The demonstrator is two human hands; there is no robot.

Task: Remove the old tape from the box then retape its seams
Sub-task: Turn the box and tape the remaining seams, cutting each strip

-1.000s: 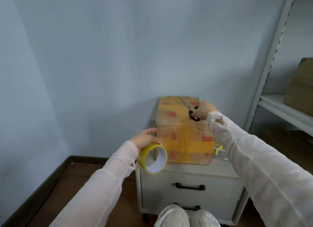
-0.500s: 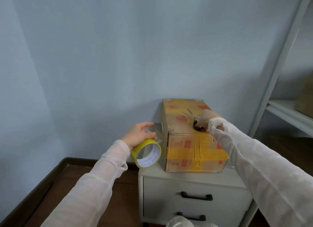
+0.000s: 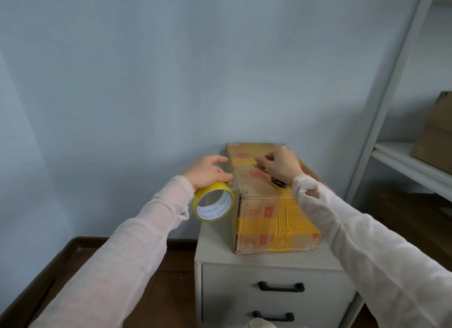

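A cardboard box [image 3: 274, 220] with yellow tape bands and red prints lies on a grey drawer cabinet [image 3: 215, 249]. My left hand [image 3: 208, 170] grips a yellow tape roll [image 3: 213, 203] just left of the box's near top corner. A faint clear strip runs from the roll toward the box top. My right hand [image 3: 281, 165] rests over the box top with thumb and forefinger pinched together, apparently on the strip's end. Black-handled scissors [image 3: 278, 181] lie on the box top under that wrist, their blades mostly hidden by the hand.
The cabinet has two drawers with black handles [image 3: 281, 286]. A white metal shelf rack [image 3: 401, 156] stands at the right with a brown carton [image 3: 435, 137] on it. A blue wall is close behind the box. Dark wooden floor [image 3: 176, 291] lies to the left.
My right hand left the scissors' handle and moved forward over the box top, leaving them lying there. My left hand raised the tape roll closer to the box's top corner.
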